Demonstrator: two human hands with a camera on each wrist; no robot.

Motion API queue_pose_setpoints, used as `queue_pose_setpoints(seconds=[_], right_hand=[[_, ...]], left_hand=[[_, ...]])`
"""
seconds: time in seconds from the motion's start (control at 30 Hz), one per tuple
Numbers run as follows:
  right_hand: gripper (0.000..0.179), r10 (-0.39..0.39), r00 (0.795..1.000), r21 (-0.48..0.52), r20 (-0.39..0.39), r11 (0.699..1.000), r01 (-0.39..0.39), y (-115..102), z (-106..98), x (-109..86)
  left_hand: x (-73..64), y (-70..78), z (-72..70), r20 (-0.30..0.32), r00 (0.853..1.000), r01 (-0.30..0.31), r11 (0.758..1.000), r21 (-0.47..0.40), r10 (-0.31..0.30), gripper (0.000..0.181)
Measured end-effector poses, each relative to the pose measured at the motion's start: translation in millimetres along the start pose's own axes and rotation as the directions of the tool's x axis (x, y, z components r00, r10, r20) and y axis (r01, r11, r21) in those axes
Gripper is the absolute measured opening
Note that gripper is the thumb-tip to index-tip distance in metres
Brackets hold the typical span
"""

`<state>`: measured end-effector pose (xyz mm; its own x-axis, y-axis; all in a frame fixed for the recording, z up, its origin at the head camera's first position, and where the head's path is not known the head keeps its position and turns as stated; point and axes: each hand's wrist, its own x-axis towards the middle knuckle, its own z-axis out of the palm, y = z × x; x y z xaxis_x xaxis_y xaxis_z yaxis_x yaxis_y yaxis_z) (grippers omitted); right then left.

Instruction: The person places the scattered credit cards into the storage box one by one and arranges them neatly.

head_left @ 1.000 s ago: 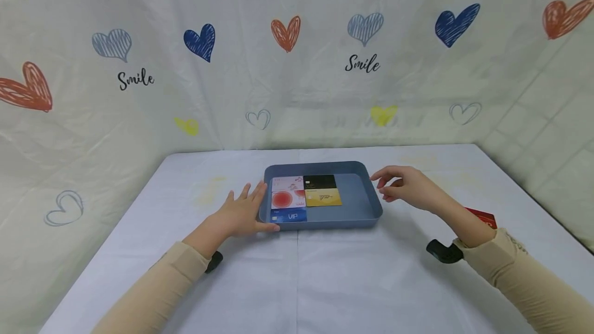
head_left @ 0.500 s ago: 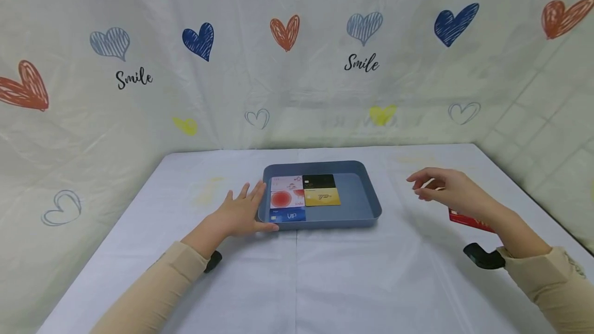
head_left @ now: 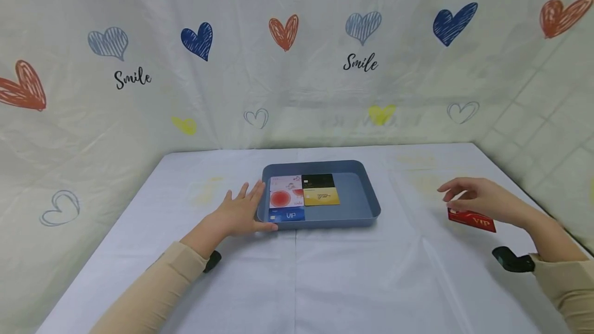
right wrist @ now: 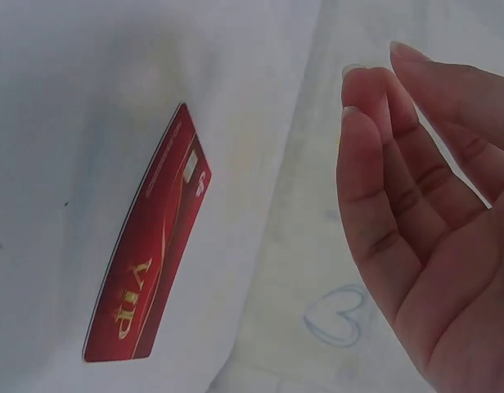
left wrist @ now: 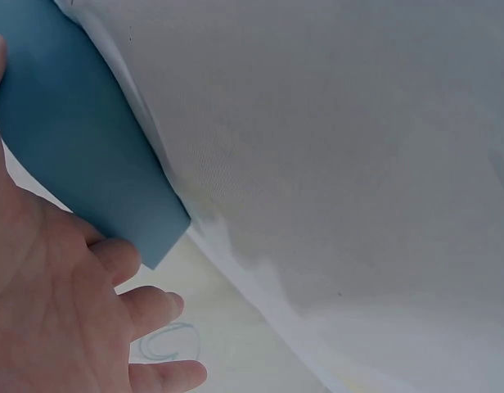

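A blue-grey tray (head_left: 355, 214) stands mid-table, with several cards lying flat in its left and middle part: a pink and white one (head_left: 286, 199), a black one (head_left: 317, 180), a gold one (head_left: 322, 196) and a blue VIP one (head_left: 286, 214). Against the tray's left side rests my left hand (head_left: 238, 214), fingers spread, thumb at the near corner. To the right, a red VIP card (head_left: 472, 220) lies on the table. Over it hovers my right hand (head_left: 487, 200), fingers loosely bent and holding nothing; the right wrist view shows the red card (right wrist: 150, 246) apart from the fingertips.
A white cloth covers the table (head_left: 297, 277). Behind it hangs a pale sheet (head_left: 306, 86) printed with hearts and the word Smile. A black wrist-camera piece (head_left: 512, 260) sits by the right cuff, and another (head_left: 212, 262) by the left.
My right hand has moved from beside the tray's right rim out to the right, over the red card, which shows more fully. My left hand and the tray have stayed in place.
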<state>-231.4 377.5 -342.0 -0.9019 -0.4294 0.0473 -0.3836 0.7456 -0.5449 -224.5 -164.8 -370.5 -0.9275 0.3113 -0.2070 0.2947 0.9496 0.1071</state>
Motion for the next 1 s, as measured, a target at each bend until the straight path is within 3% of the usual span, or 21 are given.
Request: queue_pose_setpoints(seconds=[0.3, 0.6, 0.83, 1.0], right_hand=[[0.03, 0.069, 0.998, 0.078, 0.002, 0.995, -0.069, 35.3, -9.0, -11.8], [0.034, 0.173, 0.984, 0.114, 0.04, 0.978, -0.177, 57.2, -15.5, -21.0], [0.044, 0.253, 0.964, 0.023, 0.084, 0.966, -0.256, 66.0, -18.0, -28.1], [0.05, 0.287, 0.95, 0.021, 0.126, 0.956, -0.291, 78.7, -17.8, -29.4]], left_hand=[[0.8, -0.6, -0.7, -0.003, 1.0, -0.002, 1.0, -0.002, 0.002, 0.12], [0.8, -1.5, -0.3, -0.001, 1.0, -0.002, 1.0, -0.003, 0.002, 0.12], [1.1, -1.8, 0.7, 0.003, 1.0, 0.001, 1.0, -0.008, -0.001, 0.12], [0.9, -1.6, 1.0, 0.001, 1.0, -0.001, 1.0, -0.005, 0.001, 0.12]])
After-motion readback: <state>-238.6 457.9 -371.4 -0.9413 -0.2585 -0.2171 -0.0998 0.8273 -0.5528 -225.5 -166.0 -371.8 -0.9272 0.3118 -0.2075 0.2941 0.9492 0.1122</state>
